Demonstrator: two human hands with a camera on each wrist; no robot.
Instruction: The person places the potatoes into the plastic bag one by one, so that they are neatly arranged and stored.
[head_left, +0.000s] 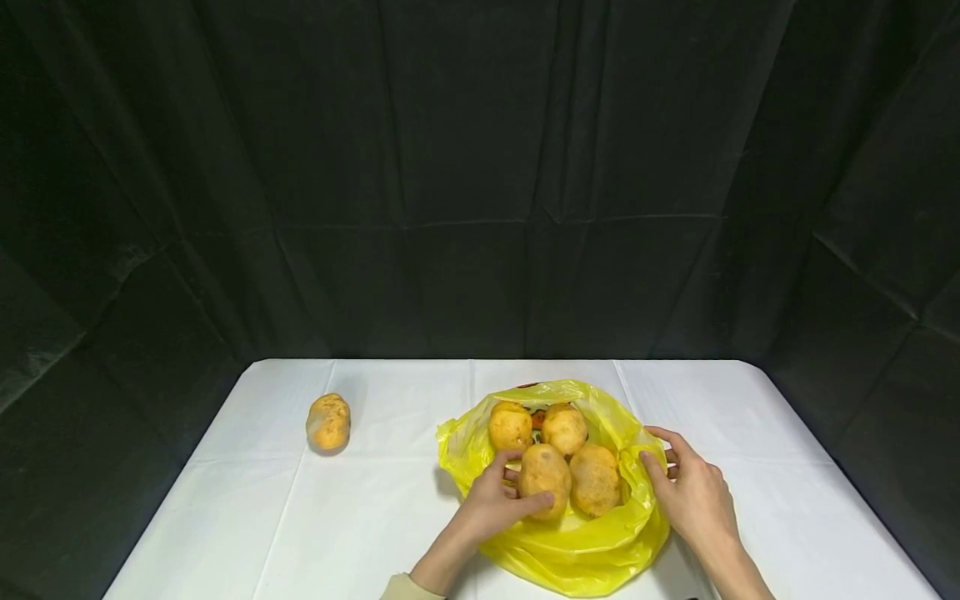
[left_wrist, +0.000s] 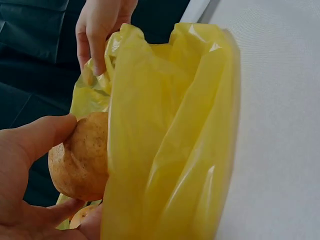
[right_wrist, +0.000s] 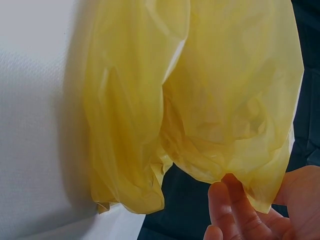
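Note:
A yellow plastic bag [head_left: 566,550] stands on the table with its mouth spread, and potatoes show inside it. My left hand [head_left: 491,500] reaches over the bag's left side and grips a potato [head_left: 545,479] between thumb and fingers. In the left wrist view the bag's wall partly covers this potato [left_wrist: 80,160]. Around it in the bag lie a potato [head_left: 596,481] to the right and two more, a left one [head_left: 511,427] and a right one [head_left: 565,427], behind. My right hand [head_left: 697,492] pinches the bag's right rim, as the right wrist view also shows.
Off to the left, a single potato [head_left: 328,422] lies on the white-covered table [head_left: 375,492]. Black cloth [head_left: 480,183] hangs behind the table and along both sides. A printed red and dark patch shows on the bag's inner wall between the rear potatoes.

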